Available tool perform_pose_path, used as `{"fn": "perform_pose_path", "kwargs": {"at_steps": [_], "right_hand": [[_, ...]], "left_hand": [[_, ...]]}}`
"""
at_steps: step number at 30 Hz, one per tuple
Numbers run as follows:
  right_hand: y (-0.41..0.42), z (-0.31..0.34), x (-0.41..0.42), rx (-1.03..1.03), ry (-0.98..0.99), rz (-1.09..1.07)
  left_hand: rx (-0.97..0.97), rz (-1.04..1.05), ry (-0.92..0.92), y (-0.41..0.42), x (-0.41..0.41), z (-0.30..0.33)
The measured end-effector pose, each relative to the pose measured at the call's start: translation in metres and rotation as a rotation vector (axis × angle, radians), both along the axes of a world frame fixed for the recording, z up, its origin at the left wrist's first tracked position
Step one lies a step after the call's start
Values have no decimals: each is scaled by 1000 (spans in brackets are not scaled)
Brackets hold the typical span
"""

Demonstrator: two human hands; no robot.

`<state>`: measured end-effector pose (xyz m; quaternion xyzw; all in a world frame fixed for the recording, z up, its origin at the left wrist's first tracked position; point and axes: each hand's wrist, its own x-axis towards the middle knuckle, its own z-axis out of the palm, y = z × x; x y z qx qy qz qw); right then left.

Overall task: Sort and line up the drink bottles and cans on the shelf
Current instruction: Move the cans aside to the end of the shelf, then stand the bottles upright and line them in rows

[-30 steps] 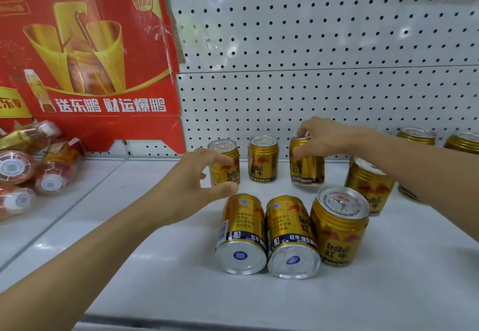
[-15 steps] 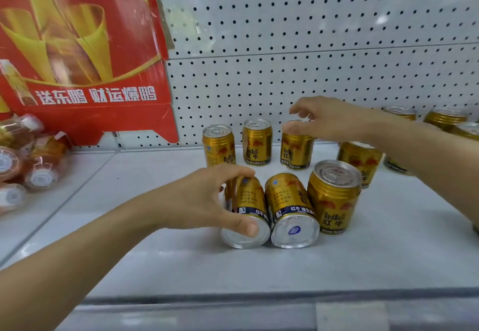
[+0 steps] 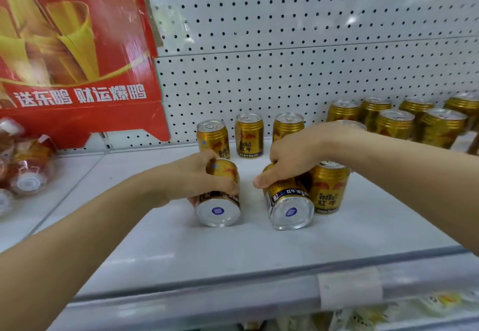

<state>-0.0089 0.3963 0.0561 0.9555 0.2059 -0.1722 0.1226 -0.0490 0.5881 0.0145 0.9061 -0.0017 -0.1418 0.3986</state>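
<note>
Two gold cans lie on their sides on the white shelf (image 3: 233, 247), bottoms toward me. My left hand (image 3: 197, 178) grips the left lying can (image 3: 219, 209) from above. My right hand (image 3: 295, 154) grips the right lying can (image 3: 289, 205), fingers curled over its side. An upright gold can (image 3: 329, 188) stands touching the right lying can. Three upright cans stand in a row at the back: (image 3: 213, 137), (image 3: 249, 135), (image 3: 289, 126).
Several more upright gold cans (image 3: 394, 123) cluster at the back right. A red cardboard display box (image 3: 75, 53) leans at the back left, with bottles lying on their sides (image 3: 28, 172) below it. A pegboard wall (image 3: 285, 45) backs the shelf.
My right hand left the back-row can and came down onto the right lying can. My left hand closed on the left lying can, and the two lying cans now sit apart.
</note>
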Motion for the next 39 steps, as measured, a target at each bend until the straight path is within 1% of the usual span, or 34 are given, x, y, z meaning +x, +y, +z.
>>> {"fn": "perform_pose_path", "kwargs": {"at_steps": [2, 4, 5, 8, 9, 10, 14, 17, 20, 22, 25, 28, 30, 33, 35, 39], "right_hand": [[3, -2, 1, 54, 0, -12], [6, -3, -1, 109, -39, -2], [8, -4, -4, 129, -63, 2], [10, -4, -12, 169, -107, 12], [9, -3, -15, 187, -117, 16], [8, -2, -18, 209, -126, 20], [-5, 6, -31, 321, -134, 45], [-16, 11, -41, 436, -138, 60], [-21, 7, -46, 539, -159, 93], [-24, 0, -47, 561, -183, 122], [-29, -6, -48, 580, -184, 151], [-35, -7, -50, 510, -202, 157], [-39, -12, -53, 452, -271, 175], [-42, -22, -62, 484, -419, 226], [-41, -28, -75, 565, -482, 244], [-23, -44, -102, 822, -608, 358]], "left_hand": [[-107, 88, -80, 5, -3, -5], [-178, 156, -210, 6, -7, -9], [-167, 178, -301, 5, -10, -11], [28, 164, -643, 0, -21, -21], [49, 146, -692, -2, -23, -25], [43, 130, -687, -3, -24, -29], [15, 135, -542, -7, -25, -30], [28, 150, -500, -10, -26, -25], [-11, 178, -473, -13, -30, -24], [-30, 198, -485, -15, -32, -26], [4, 198, -490, -17, -34, -26], [67, 216, -480, -21, -40, -23], [154, 242, -514, -27, -51, -23], [317, 269, -679, -34, -82, -24], [419, 289, -780, -34, -105, -27], [498, 406, -854, -18, -141, -42]]}}
